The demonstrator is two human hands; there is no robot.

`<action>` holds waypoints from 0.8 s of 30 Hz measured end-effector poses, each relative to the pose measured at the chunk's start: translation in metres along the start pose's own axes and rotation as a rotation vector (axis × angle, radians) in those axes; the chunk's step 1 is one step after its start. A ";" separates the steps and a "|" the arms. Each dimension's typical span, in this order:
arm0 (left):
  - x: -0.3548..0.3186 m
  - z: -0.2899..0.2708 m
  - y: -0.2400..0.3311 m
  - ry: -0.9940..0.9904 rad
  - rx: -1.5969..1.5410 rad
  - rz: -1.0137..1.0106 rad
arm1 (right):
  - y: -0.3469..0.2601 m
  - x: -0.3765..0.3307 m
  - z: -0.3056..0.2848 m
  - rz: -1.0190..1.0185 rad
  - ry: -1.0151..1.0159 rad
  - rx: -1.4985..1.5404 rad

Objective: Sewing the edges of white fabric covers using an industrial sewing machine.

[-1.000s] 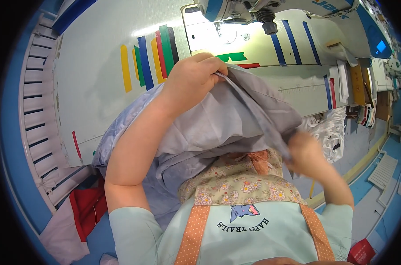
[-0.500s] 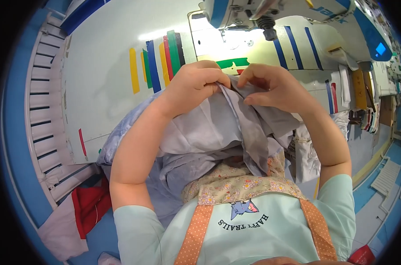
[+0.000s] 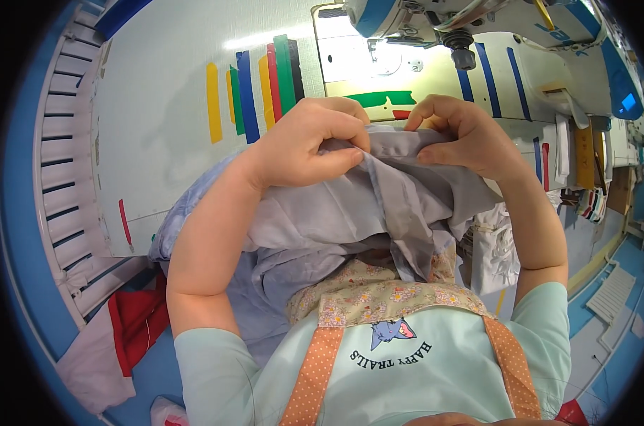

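A light grey-lavender fabric piece hangs from both hands over the table's front edge and down across my lap. My left hand pinches its upper edge between thumb and fingers. To the right, my right hand grips the same edge, thumb on the near side and fingers behind. Between the hands the edge is stretched, with a seam or fold running down from the left hand's fingertips. The fingertips behind the cloth are hidden. Just beyond the hands stands a sewing machine, its needle area apart from the fabric.
Coloured tape strips mark the white tabletop at left, with dark blue strips on the right. A white slatted rack borders the left side. Red and white cloth lies low at left; white fabric hangs at right.
My hands have moved apart, the right one going rightward, and the fabric edge between them is now spread. The view has shifted slightly, so the machine appears further right.
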State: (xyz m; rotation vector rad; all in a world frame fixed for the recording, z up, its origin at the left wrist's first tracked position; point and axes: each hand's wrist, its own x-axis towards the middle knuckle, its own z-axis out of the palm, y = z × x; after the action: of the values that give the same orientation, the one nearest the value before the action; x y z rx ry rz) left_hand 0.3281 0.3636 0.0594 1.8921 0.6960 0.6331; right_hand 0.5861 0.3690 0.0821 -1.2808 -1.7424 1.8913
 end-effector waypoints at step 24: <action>0.005 0.010 -0.001 0.117 0.331 -0.043 | 0.019 0.000 0.001 -0.376 0.286 -0.380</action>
State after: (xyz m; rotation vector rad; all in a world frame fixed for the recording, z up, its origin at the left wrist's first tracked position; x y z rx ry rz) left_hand 0.3385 0.3611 0.0555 2.1474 0.9623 0.6348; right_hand 0.5920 0.3641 0.0652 -1.1632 -2.0653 1.1521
